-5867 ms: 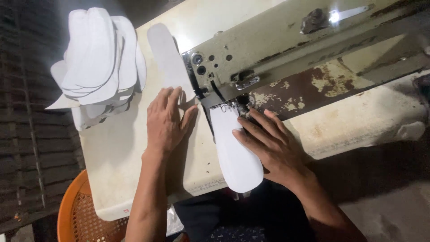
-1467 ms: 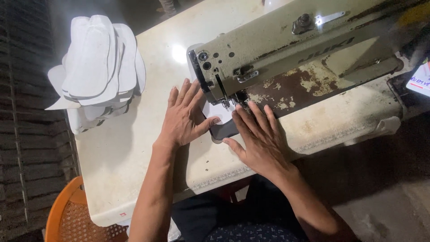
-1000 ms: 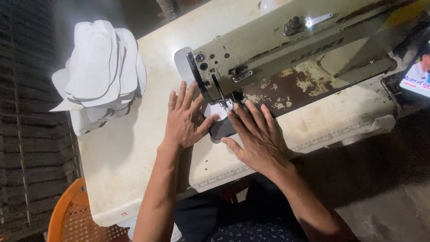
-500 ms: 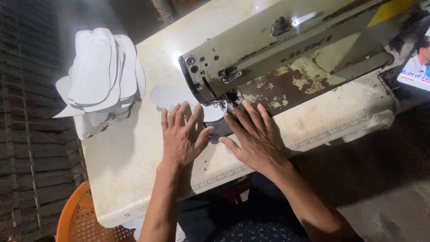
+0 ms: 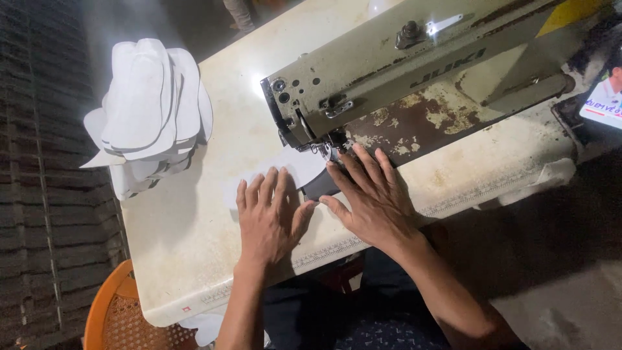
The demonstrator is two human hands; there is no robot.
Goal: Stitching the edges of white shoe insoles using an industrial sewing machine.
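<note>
Both hands (image 5: 269, 217) (image 5: 369, 194) now turned white piece (image 5: 295, 165) leftward under needle.

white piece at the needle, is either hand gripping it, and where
Neither grips it. The left hand and right hand lie flat, pressing the white piece down beside the needle.

Open tabletop to the left, machine blocking the right

From the left hand (image 5: 269, 217), the pale table (image 5: 194, 240) lies open toward 9 and 7 o'clock, as far as its front edge. At 10 o'clock a stack of white cut pieces (image 5: 152, 110) bars the far corner. The sewing machine (image 5: 414, 71) walls off 12 to 3 o'clock, its head just beyond the right hand (image 5: 372, 198). An orange basket (image 5: 103, 311) sits below the near-left corner.
</note>
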